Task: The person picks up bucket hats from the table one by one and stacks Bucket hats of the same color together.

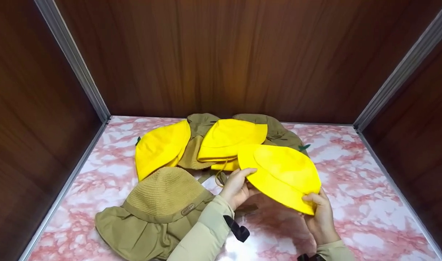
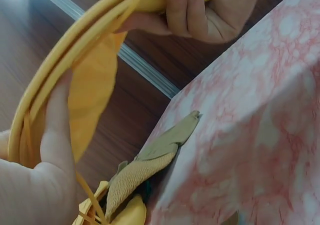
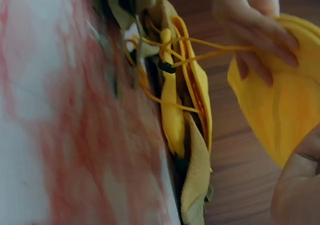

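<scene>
1. We have a yellow hat [image 1: 282,174] up front, held above the table, brim tilted towards us, right of centre.
2. Here's the left hand [image 1: 239,188], clamped on the brim, thumb on top; over at the other end, the right hand [image 1: 320,214] pinches the brim too.
3. Now the left wrist view gives us what the head view doesn't: two yellow edges, one against the other, along the hat's rim. We can't tell whether that's a fold or a second hat.
4. And the right wrist view offers a yellow cord [image 3: 235,48] running towards the held hat, plus a dark toggle [image 3: 166,66] by the pile.
5. Hard to make out: from the head, most fingers vanish under the brim; the right wrist view crops the right hand and blurs the tabletop.
6. Behind, we spot a middle yellow hat [image 1: 232,139], a left yellow hat [image 1: 163,146] and partly covered olive fabric [image 1: 279,130]; nearer us lies a khaki hat [image 1: 166,199], its brim cut off below.
7. Underneath, a pink-and-white marbled tabletop [image 1: 373,203]; around it, brown wood-grain panels [image 1: 221,54] with metal corner strips [image 1: 72,58].
</scene>
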Demonstrator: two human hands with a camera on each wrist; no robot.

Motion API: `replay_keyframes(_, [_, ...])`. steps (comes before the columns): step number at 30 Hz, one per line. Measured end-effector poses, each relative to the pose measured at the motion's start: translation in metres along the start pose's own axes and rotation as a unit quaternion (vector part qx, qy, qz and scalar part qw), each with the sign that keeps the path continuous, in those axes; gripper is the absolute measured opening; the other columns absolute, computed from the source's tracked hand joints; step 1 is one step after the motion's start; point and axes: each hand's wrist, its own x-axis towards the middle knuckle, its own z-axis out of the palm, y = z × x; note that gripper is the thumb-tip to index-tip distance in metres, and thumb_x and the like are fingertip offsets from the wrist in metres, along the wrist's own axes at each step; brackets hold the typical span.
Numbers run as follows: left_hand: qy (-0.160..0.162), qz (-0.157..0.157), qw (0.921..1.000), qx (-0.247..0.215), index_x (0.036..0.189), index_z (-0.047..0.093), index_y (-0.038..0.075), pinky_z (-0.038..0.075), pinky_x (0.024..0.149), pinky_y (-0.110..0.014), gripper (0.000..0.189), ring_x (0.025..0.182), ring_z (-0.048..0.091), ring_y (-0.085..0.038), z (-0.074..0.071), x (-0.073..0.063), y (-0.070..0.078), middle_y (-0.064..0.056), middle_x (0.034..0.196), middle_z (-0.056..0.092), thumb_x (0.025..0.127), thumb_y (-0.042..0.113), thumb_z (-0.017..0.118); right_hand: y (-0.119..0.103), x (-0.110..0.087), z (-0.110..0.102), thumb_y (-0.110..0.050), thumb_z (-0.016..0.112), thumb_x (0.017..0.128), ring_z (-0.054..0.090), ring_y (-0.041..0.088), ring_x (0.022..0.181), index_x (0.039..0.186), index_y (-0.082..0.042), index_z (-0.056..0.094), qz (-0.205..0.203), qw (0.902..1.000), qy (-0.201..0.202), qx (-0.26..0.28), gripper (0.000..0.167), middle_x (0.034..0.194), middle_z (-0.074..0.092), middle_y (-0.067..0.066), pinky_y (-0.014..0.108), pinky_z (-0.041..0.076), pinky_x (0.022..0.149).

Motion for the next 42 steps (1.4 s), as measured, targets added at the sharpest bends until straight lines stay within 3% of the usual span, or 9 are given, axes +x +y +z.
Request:
replay_keyframes(3, [0.002, 0.010, 0.9999, -0.010, 0.105, 0.059, 0.006, 0.059, 0.074, -0.037, 0.014, 0.083, 0.070, -0.014, -0.003, -0.002, 0.002, -0.003, 0.089, 0.072, 0.091, 0.005, 0.055, -0.004, 0.002, -0.002, 0.006, 0.040, 0.090, 0.059, 0.011, 0.057, 0.107, -0.019, 0.060, 0.001, 0.9999, -0.001, -0.014, 0.037, 0.082, 0.064, -0.003, 0.020, 0.043, 0.044])
replay_keyframes(8, [0.002, 0.029, 0.9991, -0.032, 0.107, 0.057, 0.006, 0.059, 0.082, -0.044, 0.024, 0.090, 0.069, -0.019, -0.003, -0.005, -0.001, -0.007, 0.095, 0.069, 0.087, -0.006, 0.054, -0.007, 0.005, -0.004, -0.006, 0.052, 0.100, 0.064, 0.011, 0.065, 0.123, -0.019, 0.052, 0.010, 0.9960, 0.045, 0.076, 0.027, 0.088, 0.070, -0.001, 0.022, 0.052, 0.056])
replay_keyframes(13, [0.007, 0.031, 0.9983, -0.048, 0.114, 0.057, 0.002, 0.054, 0.095, -0.053, 0.034, 0.098, 0.069, -0.027, -0.001, -0.013, -0.011, -0.011, 0.101, 0.069, 0.085, -0.014, 0.055, -0.005, 0.008, 0.003, -0.008, 0.060, 0.097, 0.069, 0.015, 0.081, 0.123, -0.016, 0.050, 0.002, 0.9818, 0.103, 0.159, 0.028, 0.097, 0.068, 0.001, 0.028, 0.060, 0.071])
replay_keyframes(18, [-0.007, 0.033, 0.9984, -0.046, 0.117, 0.057, -0.001, 0.053, 0.096, -0.055, 0.035, 0.102, 0.068, -0.029, 0.002, -0.017, -0.022, -0.012, 0.104, 0.069, 0.085, -0.015, 0.055, -0.001, 0.011, 0.012, 0.001, 0.061, 0.094, 0.068, 0.016, 0.084, 0.121, -0.015, 0.042, -0.022, 0.9739, 0.120, 0.191, 0.037, 0.102, 0.064, 0.003, 0.030, 0.060, 0.070])
replay_keyframes(25, [-0.007, 0.037, 0.9989, -0.029, 0.117, 0.057, -0.002, 0.054, 0.094, -0.053, 0.034, 0.098, 0.069, -0.027, -0.004, -0.019, -0.029, -0.010, 0.100, 0.070, 0.085, -0.014, 0.055, -0.002, 0.012, 0.011, 0.007, 0.061, 0.092, 0.067, 0.014, 0.091, 0.123, -0.018, 0.035, -0.046, 0.9758, 0.143, 0.159, 0.048, 0.113, 0.058, 0.003, 0.027, 0.061, 0.073])
replay_keyframes(30, [0.009, 0.029, 0.9995, -0.006, 0.114, 0.059, 0.001, 0.057, 0.091, -0.047, 0.028, 0.094, 0.070, -0.022, -0.013, -0.018, -0.029, -0.007, 0.098, 0.071, 0.087, -0.008, 0.059, -0.004, 0.011, 0.002, 0.008, 0.062, 0.091, 0.063, 0.011, 0.099, 0.134, -0.024, 0.028, -0.040, 0.9796, 0.151, 0.127, 0.064, 0.127, 0.046, 0.002, 0.025, 0.060, 0.079])
replay_keyframes(35, [0.021, 0.021, 0.9996, 0.005, 0.112, 0.061, 0.006, 0.058, 0.086, -0.041, 0.022, 0.091, 0.069, -0.017, -0.022, -0.017, -0.025, -0.004, 0.098, 0.071, 0.091, 0.002, 0.063, -0.007, 0.009, -0.011, 0.009, 0.061, 0.091, 0.060, 0.010, 0.102, 0.135, -0.027, 0.031, -0.023, 0.9797, 0.166, 0.110, 0.064, 0.131, 0.042, 0.001, 0.024, 0.059, 0.079])
replay_keyframes(42, [0.025, 0.013, 0.9983, 0.051, 0.134, 0.052, 0.005, 0.058, 0.081, -0.036, 0.041, 0.088, 0.068, -0.015, -0.035, -0.018, -0.023, -0.005, 0.105, 0.069, 0.095, 0.012, 0.063, -0.011, 0.006, -0.033, 0.010, 0.060, 0.091, 0.060, 0.008, 0.099, 0.128, -0.025, 0.036, -0.011, 0.9802, 0.183, 0.074, 0.057, 0.124, 0.047, -0.002, 0.022, 0.058, 0.079])
